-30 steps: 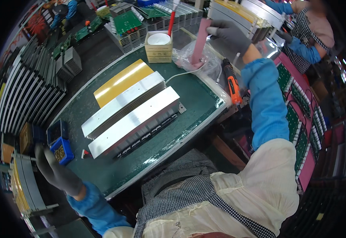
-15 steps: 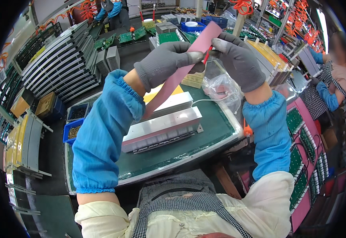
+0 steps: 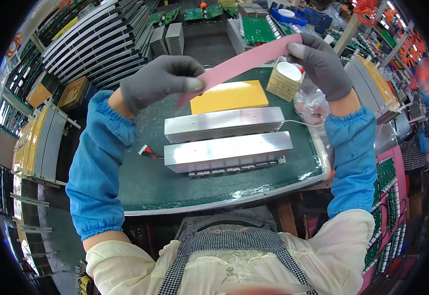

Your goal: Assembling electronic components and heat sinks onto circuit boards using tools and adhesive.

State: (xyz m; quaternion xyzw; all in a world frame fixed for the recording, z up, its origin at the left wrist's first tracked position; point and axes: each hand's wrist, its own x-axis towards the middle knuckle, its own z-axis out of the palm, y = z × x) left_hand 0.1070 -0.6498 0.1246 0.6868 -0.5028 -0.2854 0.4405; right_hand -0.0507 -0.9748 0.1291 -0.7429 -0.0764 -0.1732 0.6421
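A long pink strip is stretched between my gloved hands above the bench, sloping up to the right. My left hand pinches it near its left end between thumb and fingers, and a short tail hangs below. At the upper right end, my right hand grips it with the thumb in front. Below lie two silver finned metal blocks, a rear one and a front one, side by side. Behind them is a yellow sheet stack. A red-and-white connector with dark leads pokes out left of the front block.
An open carton with a white roll stands at the back right of the green bench, near a clear plastic bag. Stacked metal frames rise at the left back. A co-worker stands at far right.
My hands have moved apart, and the strip now spans between them at a flatter slant. The red piece seen by my right fingers no longer shows. The view has shifted, uncovering the metal blocks.
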